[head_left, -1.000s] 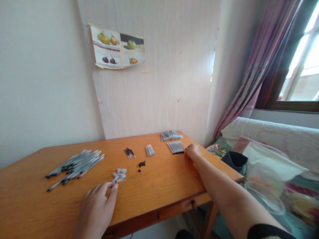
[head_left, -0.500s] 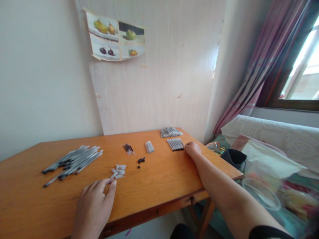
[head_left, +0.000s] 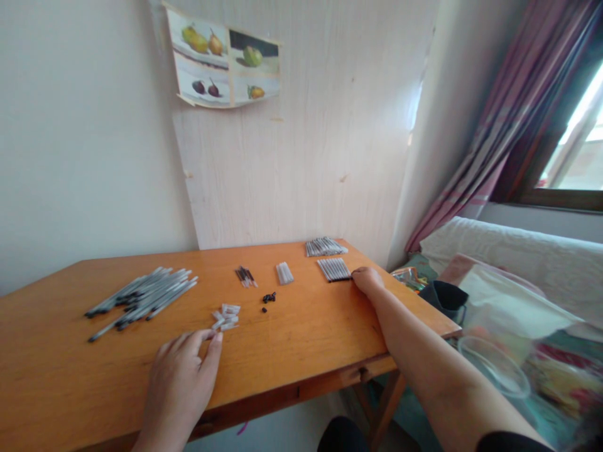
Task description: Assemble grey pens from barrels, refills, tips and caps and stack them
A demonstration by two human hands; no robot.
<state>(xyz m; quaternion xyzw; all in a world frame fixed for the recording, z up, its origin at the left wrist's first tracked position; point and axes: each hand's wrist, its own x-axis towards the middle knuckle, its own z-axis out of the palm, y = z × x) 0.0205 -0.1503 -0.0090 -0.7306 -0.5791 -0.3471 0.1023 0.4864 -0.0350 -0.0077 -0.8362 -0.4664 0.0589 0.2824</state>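
My left hand [head_left: 186,370] rests low on the orange table, thumb and forefinger tips close together at the near edge of a small pile of clear caps [head_left: 227,316]. Anything between those fingertips is too small or hidden to make out. On the far right, my right hand [head_left: 368,280] has its fingers closed at the black end of the last pen in a neat row of grey-white pens [head_left: 333,270]. Its fingertips are partly hidden. Several small black plugs [head_left: 269,297] lie between the two hands.
A heap of pens with black ends [head_left: 146,295] lies at the left. Dark-tipped refills [head_left: 245,276] and white tubes [head_left: 284,274] sit mid-table. More pens [head_left: 326,246] are behind the row. A drawer knob [head_left: 362,374] and table leg show below; a dark container [head_left: 443,297] stands right.
The whole view has shifted slightly, with the table items a little higher and farther right. Both hands stay by the same things, my left at the caps and my right at the pen row.
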